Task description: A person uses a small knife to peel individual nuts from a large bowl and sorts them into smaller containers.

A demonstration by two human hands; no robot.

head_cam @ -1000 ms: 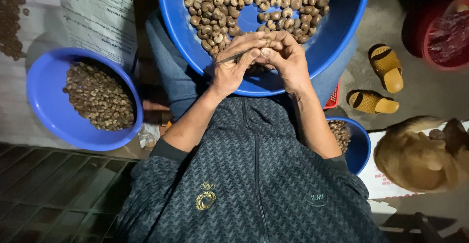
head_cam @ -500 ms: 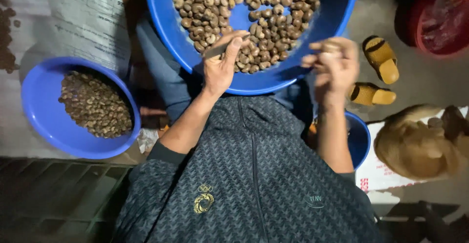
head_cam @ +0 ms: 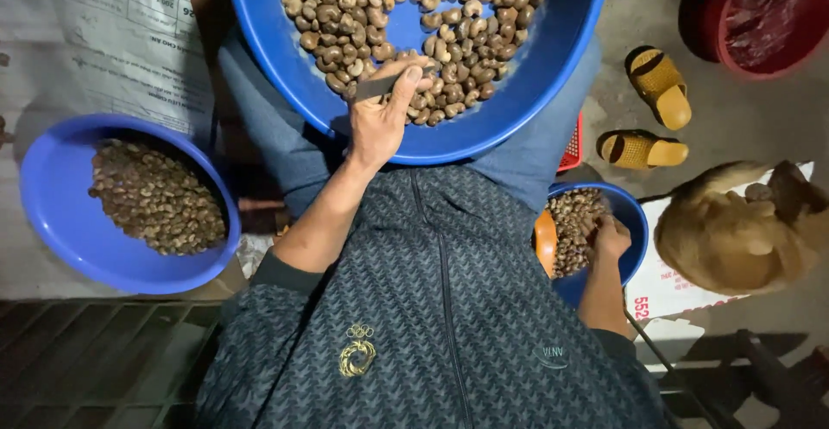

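At 9 o'clock a blue bowl [head_cam: 52, 222] holds dark nuts [head_cam: 155, 198], well apart from both hands. At 12 o'clock a big blue basin [head_cam: 553, 49] rests on the lap, with a heap of cashews [head_cam: 414, 15] inside. The left hand [head_cam: 380, 114] lies over its near rim, fingers closed around a small knife [head_cam: 380, 86], thumb along the blade. At 3 o'clock the right hand [head_cam: 609, 237] is down in a small blue bowl [head_cam: 635, 222] of nuts [head_cam: 574, 222]; cannot tell whether its fingers pinch anything. Farther right, two yellow slippers [head_cam: 648, 118] and a tan animal [head_cam: 734, 230].
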